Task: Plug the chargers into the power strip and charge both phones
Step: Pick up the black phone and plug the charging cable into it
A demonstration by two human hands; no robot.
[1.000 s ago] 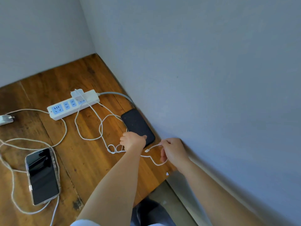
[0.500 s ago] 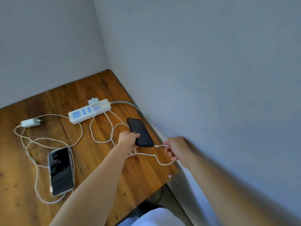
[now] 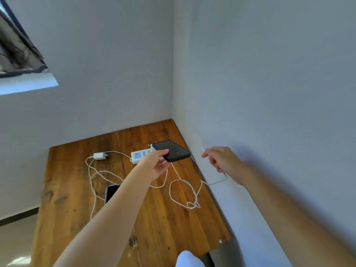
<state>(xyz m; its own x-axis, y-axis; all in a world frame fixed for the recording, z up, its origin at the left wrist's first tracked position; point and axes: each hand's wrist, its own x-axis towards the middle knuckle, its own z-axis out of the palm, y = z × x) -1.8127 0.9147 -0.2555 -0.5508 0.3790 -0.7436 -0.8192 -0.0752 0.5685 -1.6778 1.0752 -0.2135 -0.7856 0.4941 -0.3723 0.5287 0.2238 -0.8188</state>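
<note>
My left hand (image 3: 158, 165) holds a black phone (image 3: 172, 150) raised above the table, its charging port facing me. My right hand (image 3: 221, 158) pinches the end of a white charging cable (image 3: 181, 189), its tip sticking out near the wall, apart from the phone. That cable loops over the table toward the white power strip (image 3: 139, 155), partly hidden behind the phone. A second white charger (image 3: 99, 156) lies unplugged left of the strip, its cable (image 3: 92, 174) running to a second phone (image 3: 111, 192), half hidden by my left forearm.
The wooden table (image 3: 163, 228) sits in a corner with grey walls behind and to the right. Its near edge and right edge meet the wall. A window ledge (image 3: 28, 83) shows at the upper left. Floor is visible left of the table.
My left hand has lifted the black phone off the table. My right hand has raised the cable end. The view has tilted upward.
</note>
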